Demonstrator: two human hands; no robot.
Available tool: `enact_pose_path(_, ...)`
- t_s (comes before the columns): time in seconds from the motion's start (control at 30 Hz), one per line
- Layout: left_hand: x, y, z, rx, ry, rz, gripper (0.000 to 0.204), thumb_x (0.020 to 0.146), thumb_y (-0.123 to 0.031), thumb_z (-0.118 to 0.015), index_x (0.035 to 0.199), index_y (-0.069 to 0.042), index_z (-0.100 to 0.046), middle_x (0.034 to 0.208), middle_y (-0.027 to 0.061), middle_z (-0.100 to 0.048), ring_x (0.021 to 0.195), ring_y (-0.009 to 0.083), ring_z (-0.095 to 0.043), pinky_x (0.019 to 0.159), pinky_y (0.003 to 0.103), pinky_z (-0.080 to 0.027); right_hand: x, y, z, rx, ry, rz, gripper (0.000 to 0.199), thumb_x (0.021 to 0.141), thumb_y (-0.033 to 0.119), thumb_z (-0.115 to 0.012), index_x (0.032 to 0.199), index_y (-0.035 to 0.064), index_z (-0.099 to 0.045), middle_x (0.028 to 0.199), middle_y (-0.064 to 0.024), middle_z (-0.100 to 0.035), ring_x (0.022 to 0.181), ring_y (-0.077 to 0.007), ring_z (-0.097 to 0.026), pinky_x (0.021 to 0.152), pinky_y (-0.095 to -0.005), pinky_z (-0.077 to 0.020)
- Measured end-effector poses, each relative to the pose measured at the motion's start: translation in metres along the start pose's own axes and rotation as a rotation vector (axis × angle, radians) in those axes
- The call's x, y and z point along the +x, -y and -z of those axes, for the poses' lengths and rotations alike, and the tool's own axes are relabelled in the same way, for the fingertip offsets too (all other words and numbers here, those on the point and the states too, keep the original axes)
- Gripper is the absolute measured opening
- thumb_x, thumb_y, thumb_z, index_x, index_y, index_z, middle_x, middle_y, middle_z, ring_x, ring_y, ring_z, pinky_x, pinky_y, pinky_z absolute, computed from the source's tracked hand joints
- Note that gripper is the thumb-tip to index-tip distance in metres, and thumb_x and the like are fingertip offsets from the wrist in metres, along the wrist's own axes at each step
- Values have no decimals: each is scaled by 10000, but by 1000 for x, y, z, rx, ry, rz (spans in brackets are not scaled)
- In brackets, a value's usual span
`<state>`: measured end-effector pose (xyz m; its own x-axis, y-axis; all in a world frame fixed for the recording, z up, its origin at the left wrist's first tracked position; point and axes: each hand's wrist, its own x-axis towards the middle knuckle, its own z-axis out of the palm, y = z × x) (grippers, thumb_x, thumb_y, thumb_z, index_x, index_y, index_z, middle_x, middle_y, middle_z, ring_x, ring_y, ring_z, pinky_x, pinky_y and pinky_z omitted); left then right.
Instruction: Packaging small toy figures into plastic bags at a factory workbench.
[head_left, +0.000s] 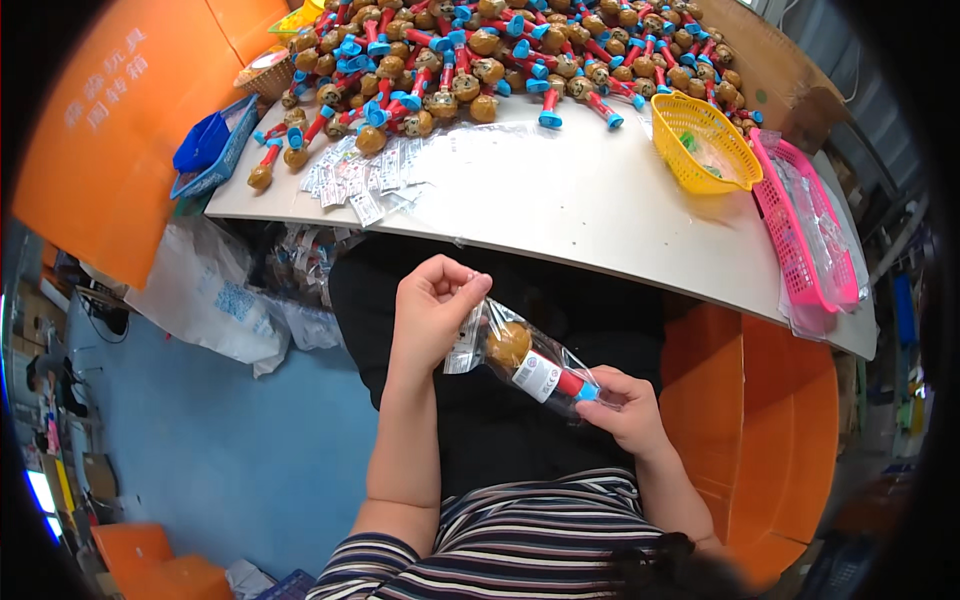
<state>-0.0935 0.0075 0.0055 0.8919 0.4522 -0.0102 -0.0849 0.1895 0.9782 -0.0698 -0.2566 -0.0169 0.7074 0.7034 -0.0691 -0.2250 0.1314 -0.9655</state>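
Observation:
Over my lap, in front of the table edge, both hands hold a clear plastic bag with a toy (510,344) inside. The toy has a round brown head, a red stem and a blue end, and a white printed label (537,377) lies along it. My left hand (435,302) pinches the bag's upper left end between thumb and fingers. A small silvery-white printed slip (464,345) shows at that end, just below my fingertips. With thumb and fingers closed, my right hand (630,408) grips the bag at the toy's blue end.
A large heap of similar loose toys (465,75) covers the back of the white table (560,190). Printed slips (370,180) lie at its left front. At right stand a yellow basket (700,160) and a pink basket (800,225) of clear bags; at left, a blue basket (225,160).

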Motion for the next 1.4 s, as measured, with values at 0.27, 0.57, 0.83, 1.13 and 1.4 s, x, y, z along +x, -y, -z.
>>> enact_pose_path(0.27, 16, 16, -1, -244, 44, 50, 492, 886, -259, -670, 1199, 40, -434, 883, 102, -631, 752, 121, -631, 703, 232, -537, -8, -18, 21, 222, -141, -92, 339, 836, 15, -649, 1165, -46, -597, 1050, -99, -640, 902, -135, -616, 786, -252, -503)
enact_pose_path(0.57, -41, 50, -45, -613, 185, 224, 383, 869, -128, -665, 1188, 8, -503, 1036, 114, -637, 974, 202, -636, 847, 335, -529, 4, -33, 3, 209, -174, -42, 463, 777, 63, -740, 1191, -46, -565, 1099, -111, -638, 956, -167, -623, 848, -290, -503)
enact_pose_path(0.83, -40, 49, 5, -599, 48, 103, 407, 847, -80, -655, 1204, -20, -469, 1043, 168, -637, 984, 263, -632, 886, 403, -510, 24, -36, -21, 107, -111, -83, 587, 787, 7, -714, 1318, -7, -464, 1218, -120, -572, 1021, -166, -592, 854, -285, -506)
enact_pose_path(1.13, -9, 88, 264, -800, -860, -171, 232, 879, -149, -635, 1082, -72, -553, 1039, 109, -637, 921, 236, -636, 777, 382, -545, 44, -74, 13, 149, -322, -511, 231, 879, 109, -636, 1097, 39, -606, 1009, -78, -665, 846, -144, -639, 699, -259, -535)
enact_pose_path(1.4, 190, 101, 316, -605, -762, -17, 324, 917, -312, -505, 1137, -81, -562, 1197, 111, -583, 1079, 325, -566, 885, 481, -472, 71, -82, -3, 77, -240, -508, 183, 899, 118, -618, 1049, 14, -627, 934, -68, -670, 797, -120, -634, 682, -227, -526)
